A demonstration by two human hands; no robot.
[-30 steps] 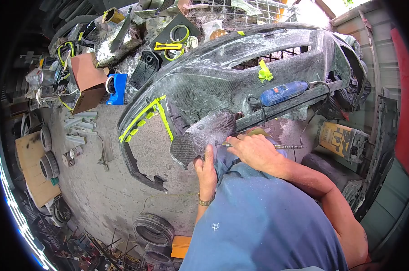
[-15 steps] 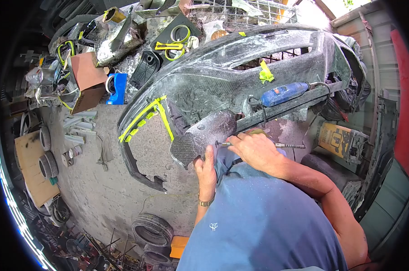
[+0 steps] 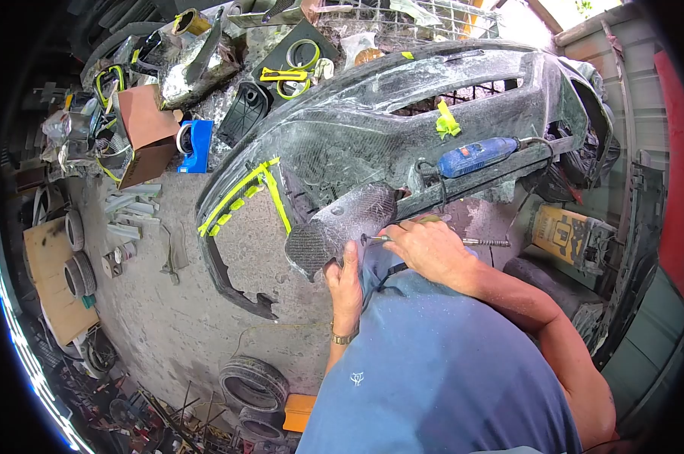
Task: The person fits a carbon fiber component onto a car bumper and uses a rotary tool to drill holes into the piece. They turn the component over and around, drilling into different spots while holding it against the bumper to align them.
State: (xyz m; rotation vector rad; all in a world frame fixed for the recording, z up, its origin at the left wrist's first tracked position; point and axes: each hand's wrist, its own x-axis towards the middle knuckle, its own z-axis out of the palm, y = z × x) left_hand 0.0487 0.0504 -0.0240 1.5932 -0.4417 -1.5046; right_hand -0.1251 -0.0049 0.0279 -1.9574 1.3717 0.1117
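My left hand (image 3: 345, 293) grips the lower edge of a dark carbon-fibre piece (image 3: 357, 216), its thumb pointing up and its fingers partly hidden behind. Pale dust covers part of the woven surface. In my right hand (image 3: 426, 246) is a slim metal rotary tool handpiece (image 3: 487, 242), held almost level close to my shirt. Its small tip points left, near the edge of the piece. Just beyond lies a blue rotary tool body (image 3: 476, 157) on a large dusty carbon-fibre car bumper (image 3: 342, 155). Yellow-green tape (image 3: 276, 198) marks the bumper's left end.
Behind the bumper, a cluttered bench holds tape rolls (image 3: 302, 54), a yellow cutter (image 3: 283, 76), a blue tape dispenser (image 3: 196, 147) and a cardboard box (image 3: 147, 125). Tyres (image 3: 255, 384) lie on the floor at my left. A yellow carton (image 3: 571, 234) stands at right.
Pale dust on the carbon-fibre piece looks thinner now. Both hands keep nearly the same place and hold.
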